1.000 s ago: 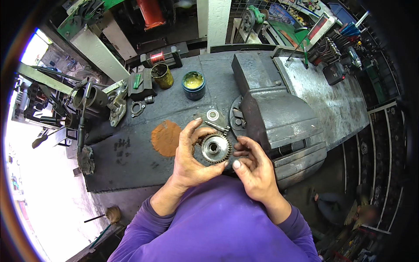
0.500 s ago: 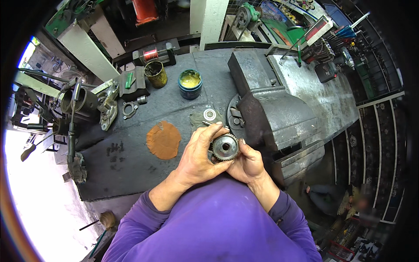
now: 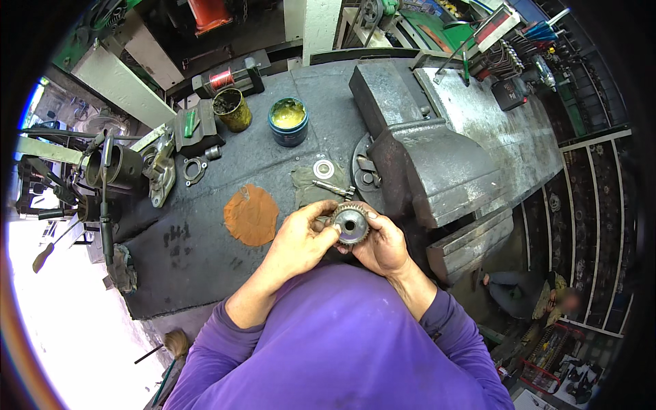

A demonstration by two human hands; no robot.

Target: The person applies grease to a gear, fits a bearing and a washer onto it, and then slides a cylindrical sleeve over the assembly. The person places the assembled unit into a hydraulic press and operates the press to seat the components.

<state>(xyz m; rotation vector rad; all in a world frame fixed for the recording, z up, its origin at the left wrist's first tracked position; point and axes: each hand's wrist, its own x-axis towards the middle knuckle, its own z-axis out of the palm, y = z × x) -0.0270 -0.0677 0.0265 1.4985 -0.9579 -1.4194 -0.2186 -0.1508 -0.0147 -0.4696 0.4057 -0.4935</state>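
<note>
Between my two hands is a round metal gear [image 3: 350, 224] with fine teeth and a hole in its middle, held above the bench's near edge. My left hand [image 3: 304, 236] grips its left side, the thumb lying against the gear's face. On the other side my right hand [image 3: 384, 247] closes round it, thumb at the upper rim; its other fingers are partly hidden behind the gear. Just beyond lie a toothed metal shaft [image 3: 333, 188] and a ball bearing [image 3: 323, 169] on a grey-green cloth [image 3: 301, 179].
A large bench vise [image 3: 437, 171] stands at the right. An orange-brown round cloth [image 3: 251, 215] lies to the left. Farther back are an open grease tub [image 3: 288, 130], a dirty can [image 3: 234, 113] and a flat metal flange [image 3: 195, 171]. Another person [image 3: 512, 294] is low at the right.
My left fingers have drawn back from over the top of the gear, and the left thumb now rests on its face. The shaft on the cloth has come into fuller view.
</note>
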